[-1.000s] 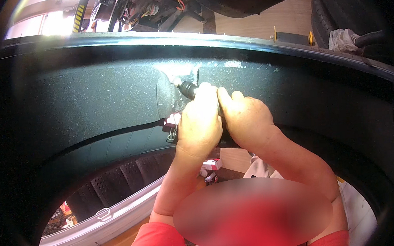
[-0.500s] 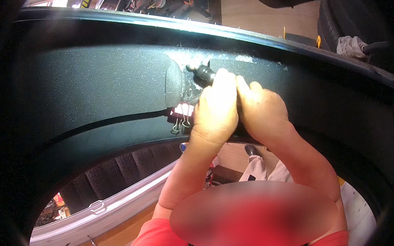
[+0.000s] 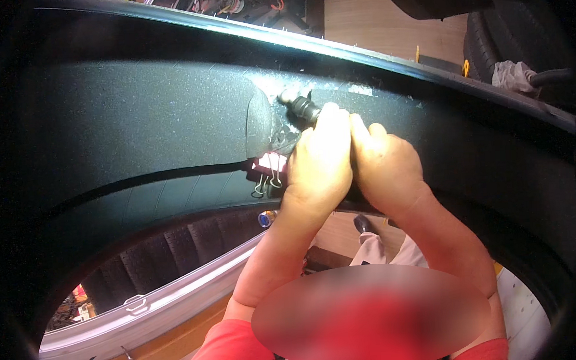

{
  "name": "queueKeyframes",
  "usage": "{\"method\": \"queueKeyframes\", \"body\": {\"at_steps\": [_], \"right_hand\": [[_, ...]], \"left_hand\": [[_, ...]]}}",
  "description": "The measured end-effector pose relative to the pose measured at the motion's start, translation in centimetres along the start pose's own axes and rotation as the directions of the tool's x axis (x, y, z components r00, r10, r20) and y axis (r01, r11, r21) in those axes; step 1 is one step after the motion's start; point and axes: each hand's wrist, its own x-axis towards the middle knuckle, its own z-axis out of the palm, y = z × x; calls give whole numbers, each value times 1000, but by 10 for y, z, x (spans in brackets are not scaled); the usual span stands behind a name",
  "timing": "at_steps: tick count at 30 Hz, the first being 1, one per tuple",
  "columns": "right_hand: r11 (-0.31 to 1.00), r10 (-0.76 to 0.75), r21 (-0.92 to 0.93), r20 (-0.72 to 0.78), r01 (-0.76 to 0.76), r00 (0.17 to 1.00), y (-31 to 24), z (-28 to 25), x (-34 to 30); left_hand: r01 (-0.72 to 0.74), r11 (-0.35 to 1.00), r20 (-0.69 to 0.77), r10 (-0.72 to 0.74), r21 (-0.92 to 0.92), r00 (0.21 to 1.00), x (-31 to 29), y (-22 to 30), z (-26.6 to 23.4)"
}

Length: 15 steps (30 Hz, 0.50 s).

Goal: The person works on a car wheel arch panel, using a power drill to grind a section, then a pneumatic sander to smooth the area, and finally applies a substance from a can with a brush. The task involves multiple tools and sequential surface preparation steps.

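Observation:
My left hand (image 3: 322,155) is closed around a die grinder (image 3: 306,110), its black ribbed collar and small rounded tip sticking out beyond the fingers. Pressed close on the right side, my right hand (image 3: 390,161) is also closed on the tool; its body is mostly hidden by both hands. The tip meets a brightly lit, scuffed patch (image 3: 267,84) on the inner wall of a large black tyre (image 3: 154,115). Left of that patch, a smooth raised edge (image 3: 259,126) curves down the lining. Just beside my left wrist, binder clips (image 3: 271,164) grip the tyre's lower edge.
The tyre's rim edge (image 3: 228,27) runs across the top. Below, through the opening, are a silvery metal rail (image 3: 176,287), stacked tyres (image 3: 152,259) and a blue-and-white can (image 3: 266,218). A crumpled pale cloth or bag (image 3: 512,75) lies at upper right.
Both hands and the grinder keep their grip near the same patch. The whole view has shifted slightly, and more of the blue-and-white can shows beside my left forearm.

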Motion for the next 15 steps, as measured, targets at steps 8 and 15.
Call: {"method": "queueKeyframes", "body": {"at_steps": [8,15], "right_hand": [[999,27,-39,-12,-28,1000,8,0,-4],[998,-67,-26,-101,65,993,1,8,-1]], "left_hand": [[10,1000,67,-10,8,998,3,7,8],[15,1000,13,-15,8,1000,-3,0,-2]]}}
